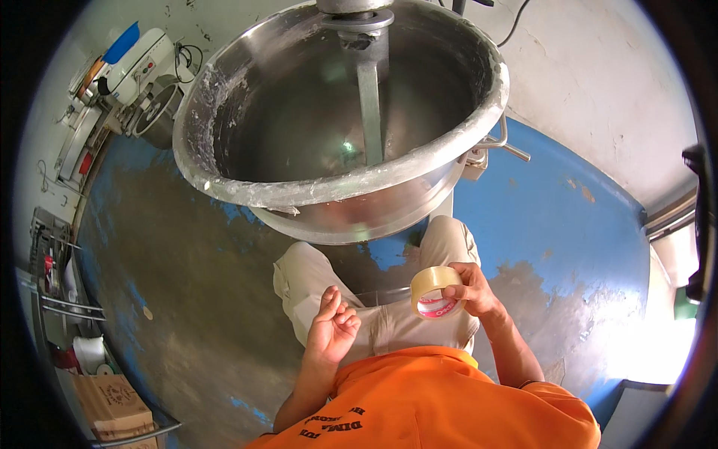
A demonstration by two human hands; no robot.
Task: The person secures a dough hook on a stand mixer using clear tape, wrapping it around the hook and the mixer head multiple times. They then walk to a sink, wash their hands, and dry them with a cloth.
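My right hand [474, 293] holds a roll of clear, yellowish packing tape [436, 280] above my right thigh, the thumb in front of its ring and the fingers behind. The roll's inner core has a red and white print. Over my left thigh, my left hand [333, 329] is raised with its fingers curled and pressed together; whether anything thin is pinched in them I cannot make out. Beyond my knees stands a large steel mixing bowl [359, 206], its rim smeared with pale, dried residue. A metal mixer shaft with a flat arm [369, 112] reaches down into it.
A bent metal handle [516, 150] juts from the bowl's right side. At the far left stands a smaller white mixer [140, 67] with a steel bowl [158, 120]. Cardboard boxes [112, 404] sit on a rack at the lower left. The blue floor [553, 217] is worn grey in patches.
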